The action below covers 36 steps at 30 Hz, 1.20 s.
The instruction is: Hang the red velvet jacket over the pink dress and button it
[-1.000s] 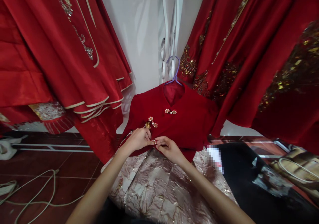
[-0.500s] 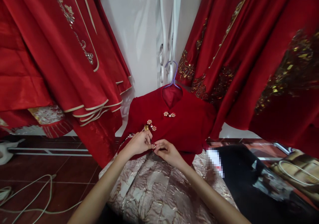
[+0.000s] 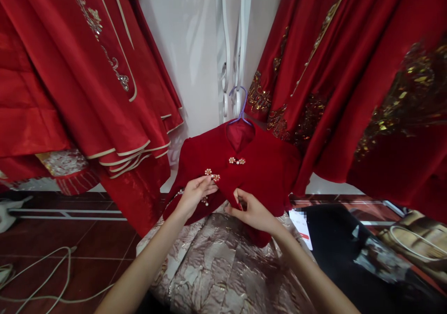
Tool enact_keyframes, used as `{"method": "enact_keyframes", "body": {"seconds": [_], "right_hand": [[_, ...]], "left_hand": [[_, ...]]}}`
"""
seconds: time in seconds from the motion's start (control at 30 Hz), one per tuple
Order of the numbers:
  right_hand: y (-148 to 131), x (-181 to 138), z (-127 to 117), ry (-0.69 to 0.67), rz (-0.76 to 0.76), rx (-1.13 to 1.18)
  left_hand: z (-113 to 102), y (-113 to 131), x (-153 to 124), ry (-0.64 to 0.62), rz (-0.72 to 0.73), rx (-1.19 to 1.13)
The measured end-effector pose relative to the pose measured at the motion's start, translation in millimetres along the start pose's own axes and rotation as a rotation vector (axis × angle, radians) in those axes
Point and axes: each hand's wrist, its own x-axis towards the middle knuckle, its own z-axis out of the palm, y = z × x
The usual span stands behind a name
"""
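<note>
A dark red jacket (image 3: 195, 156) hangs on a purple hanger (image 3: 241, 109) in front of me, its lower part lying over my lap. My left hand (image 3: 195, 195) holds the jacket's front beside a beaded flower fastener (image 3: 213, 175), fingers and thumb close together. To its right, my right hand (image 3: 249, 210) pinches the other front edge, with red cloth showing between the fingers. Higher up, near the collar, sits another beaded fastener (image 3: 237, 161). A third beaded fastener (image 3: 205, 201) shows partly below my left fingers.
Red embroidered garments (image 3: 115, 104) hang on the left, and red sequinned ones (image 3: 335, 109) on the right. Shiny patterned fabric (image 3: 209, 263) covers my lap. A white tag (image 3: 301, 230) lies by a black item (image 3: 335, 249). A pale cable (image 3: 66, 272) runs across the tiled floor.
My hands were together at a lower fastener and have separated. The left moved up towards the fastener above; the right moved right, drawing the front edge aside.
</note>
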Motion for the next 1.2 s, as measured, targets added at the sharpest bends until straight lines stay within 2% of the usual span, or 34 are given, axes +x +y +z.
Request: {"method": "enact_keyframes", "body": {"seconds": [0.2, 0.43, 0.5, 0.6, 0.67, 0.8, 0.93, 1.03, 1.2], "right_hand": [[-2.1, -3.1, 5.8, -0.040, 0.001, -0.063], [-0.7, -4.2, 19.3, -0.039, -0.015, -0.102], [0.1, -4.5, 18.7, -0.055, -0.019, -0.119], [-3.6, -7.0, 7.4, -0.141, -0.034, -0.150], [-8.8, -9.9, -3.8, -0.230, -0.039, -0.175], [-18.6, -15.4, -18.5, -0.312, -0.030, -0.239], [-21.6, -17.3, -20.4, -0.317, -0.012, -0.285], [-22.0, -18.0, -22.8, -0.333, -0.016, -0.299], [-24.5, -19.7, -29.7, -0.350, 0.007, -0.206]], "left_hand": [[-0.3, -4.4, -0.2, 0.079, -0.053, -0.131], [0.5, -11.0, 1.7, 0.168, -0.045, -0.019], [3.1, -10.5, -0.1, 0.120, -0.060, 0.005], [9.8, -5.5, -2.7, -0.045, -0.051, 0.131], [15.7, 1.1, -2.6, -0.094, 0.097, 0.307], [29.2, 19.1, 4.5, -0.061, 0.517, 0.811], [42.0, 35.6, 21.0, -0.050, 0.664, 1.231], [47.8, 44.0, 33.5, -0.078, 0.756, 1.332], [51.5, 51.7, 41.0, -0.103, 0.950, 1.365]]}}
